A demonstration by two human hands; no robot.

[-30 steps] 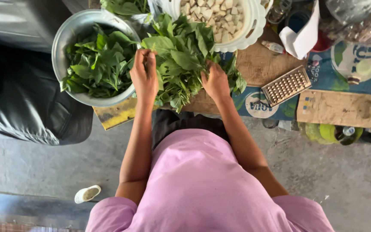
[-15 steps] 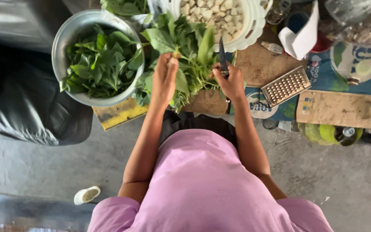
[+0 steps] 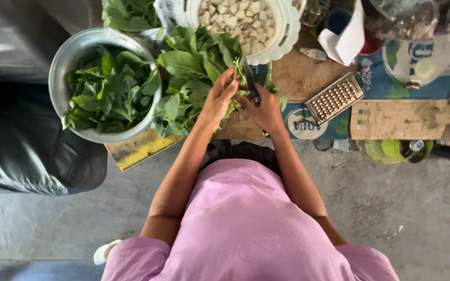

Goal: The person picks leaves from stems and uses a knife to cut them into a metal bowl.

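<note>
1. Centrally, the left hand (image 3: 219, 101) is closed around a bunch of leafy greens (image 3: 191, 78), fingers wrapped over the stems near the bunch's right edge.
2. Most of the bunch lies to the left of and above that hand, spread across the wooden board (image 3: 298, 78).
3. The right hand (image 3: 266, 109) is clenched on a knife (image 3: 250, 78); the dark blade points up and away from the body, rising past the fingertips of the left hand.
4. Both hands sit just beside each other, touching or nearly so at the stems; exact contact cannot be told.
5. Left of the bunch stands a metal bowl (image 3: 58, 67) filled with loose green leaves, its rim touching the bunch.
6. Above the hands stands a white basket (image 3: 282, 31) holding pale diced pieces, its rim overlapped by the leaves.
7. Right of the right hand, well apart, a metal grater (image 3: 334, 97) lies flat on printed cardboard (image 3: 399, 117).
</note>
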